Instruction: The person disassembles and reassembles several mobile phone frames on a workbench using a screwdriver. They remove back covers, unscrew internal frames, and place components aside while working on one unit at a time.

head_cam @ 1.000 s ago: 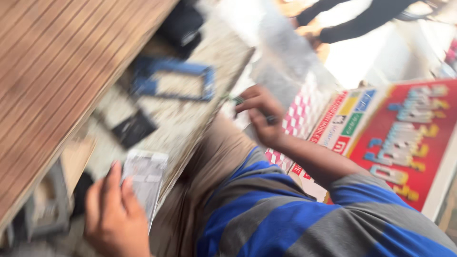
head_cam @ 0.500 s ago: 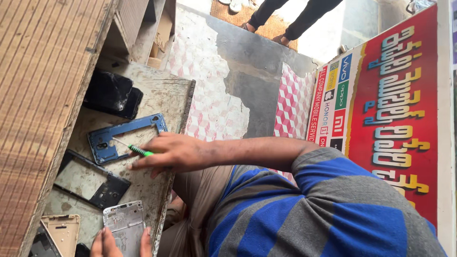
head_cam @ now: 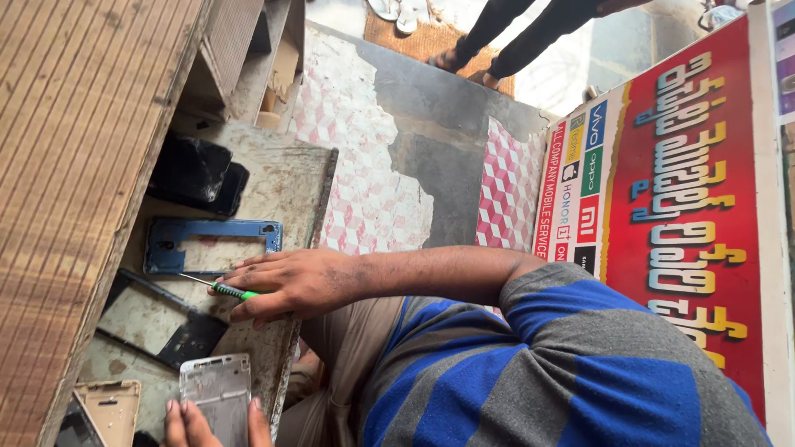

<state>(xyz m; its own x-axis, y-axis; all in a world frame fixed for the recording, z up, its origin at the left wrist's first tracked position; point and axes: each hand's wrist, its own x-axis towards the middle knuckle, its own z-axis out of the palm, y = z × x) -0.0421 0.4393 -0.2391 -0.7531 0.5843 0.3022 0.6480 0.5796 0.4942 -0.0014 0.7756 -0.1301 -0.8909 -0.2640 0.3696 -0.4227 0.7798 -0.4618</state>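
A red signboard [head_cam: 687, 207] with coloured panels stands far off to the side of the right arm, beyond the blue and grey striped sleeve [head_cam: 571, 364]. Behind it runs a floor of pink and white patterned tile [head_cam: 364, 165] worn through to grey, where another person's feet [head_cam: 464, 62] stand on a mat, well away from the work. A ribbed wooden wall [head_cam: 74, 149] lies past the fingertips of the right hand, on the far side of the worn shelf [head_cam: 290, 174] where the parts are laid out.

The right hand [head_cam: 302, 281] rests on that shelf, its fingers closed snugly around a small green-handled screwdriver [head_cam: 228, 290] whose thin metal tip points away from the palm. Just past that tip lies a blue phone frame [head_cam: 211, 244], empty in the middle. Beyond the frame, further from the hand, sits a black phone back [head_cam: 195, 174]. To the other side of the screwdriver a dark-edged phone frame [head_cam: 153, 319] lies tilted.

The left hand [head_cam: 207, 426], mostly cut off at the edge of view, pinches the near end of a silver phone chassis [head_cam: 217, 393] between its fingertips. Just beside that lies a gold phone frame [head_cam: 112, 406]
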